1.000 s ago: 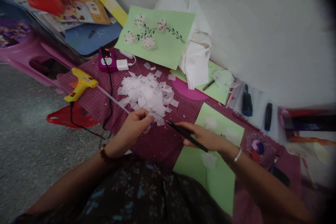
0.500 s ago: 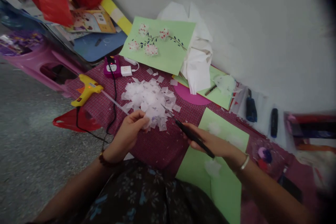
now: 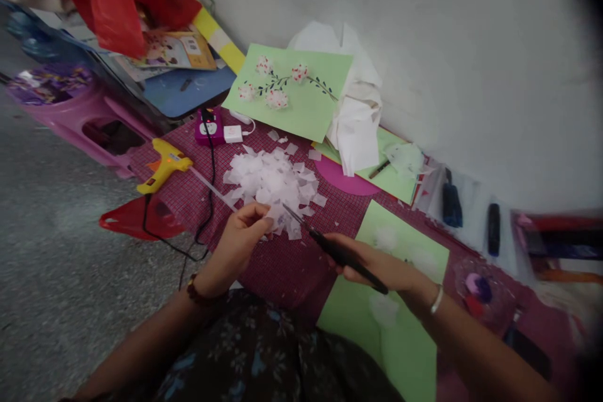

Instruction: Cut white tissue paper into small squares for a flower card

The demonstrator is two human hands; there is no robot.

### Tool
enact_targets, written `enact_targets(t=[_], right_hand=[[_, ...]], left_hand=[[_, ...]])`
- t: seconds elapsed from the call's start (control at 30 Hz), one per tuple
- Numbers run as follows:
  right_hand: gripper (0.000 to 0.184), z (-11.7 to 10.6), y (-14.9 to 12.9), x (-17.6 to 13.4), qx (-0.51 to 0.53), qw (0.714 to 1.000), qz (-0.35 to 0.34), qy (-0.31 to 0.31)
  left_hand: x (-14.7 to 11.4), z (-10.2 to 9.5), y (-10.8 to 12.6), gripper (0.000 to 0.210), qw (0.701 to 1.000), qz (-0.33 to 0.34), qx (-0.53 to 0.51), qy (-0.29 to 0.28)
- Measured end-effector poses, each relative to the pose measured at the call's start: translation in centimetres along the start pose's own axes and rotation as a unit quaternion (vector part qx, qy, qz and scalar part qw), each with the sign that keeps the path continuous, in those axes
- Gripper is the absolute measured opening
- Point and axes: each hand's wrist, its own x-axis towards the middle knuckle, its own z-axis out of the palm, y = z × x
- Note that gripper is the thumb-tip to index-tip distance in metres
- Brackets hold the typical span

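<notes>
My left hand [image 3: 247, 232] pinches a small square of thin white paper [image 3: 274, 217] between thumb and fingertips, at the near edge of a heap of similar paper pieces [image 3: 264, 176]. In my right hand [image 3: 365, 257] are black tweezers [image 3: 336, 251], gripped along their body. Their thin metal tip points up and left, close to the held paper; whether it touches the paper I cannot tell. Below the right hand lies a green sheet [image 3: 405, 352] with white paper tufts [image 3: 384, 309] on it, partly covered by the hand and forearm.
A yellow glue gun [image 3: 164, 166] lies at the table's left edge, beside a purple power socket [image 3: 208, 127] and black cable. Behind the heap rests a green card with paper flowers [image 3: 282, 113], near crumpled white paper [image 3: 358, 125]. Pens and a clear dish [image 3: 480, 292] sit at right.
The view has shifted slightly, so the scene sits a little lower and further right. The tweezers' tip has come closer to the paper in my left hand.
</notes>
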Motion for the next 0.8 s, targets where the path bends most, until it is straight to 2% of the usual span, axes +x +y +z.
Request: enact_targets(t=[0.1, 0.3, 0.47, 0.8], right_hand=[[0.075, -0.2, 0.4, -0.6, 0.016, 1.000, -0.002, 0.015], [0.070, 0.0, 0.3, -1.3, -0.007, 1.000, 0.019, -0.020], [0.068, 0.3, -0.1, 0.3, 0.015, 0.999, 0.011, -0.029], [0.067, 0.5, -0.1, 1.2, 0.081, 0.997, -0.003, -0.006]], left_hand=[[0.1, -0.1, 0.1, 0.010, 1.000, 0.000, -0.028, 0.011], [0.4, 0.3, 0.0, 0.016, 0.995, -0.048, -0.085, -0.003], [0.2, 0.7, -0.6, 0.015, 0.995, -0.060, -0.067, -0.043], [0.4, 1.0, -0.6, 0.017, 0.995, -0.062, -0.054, -0.051]])
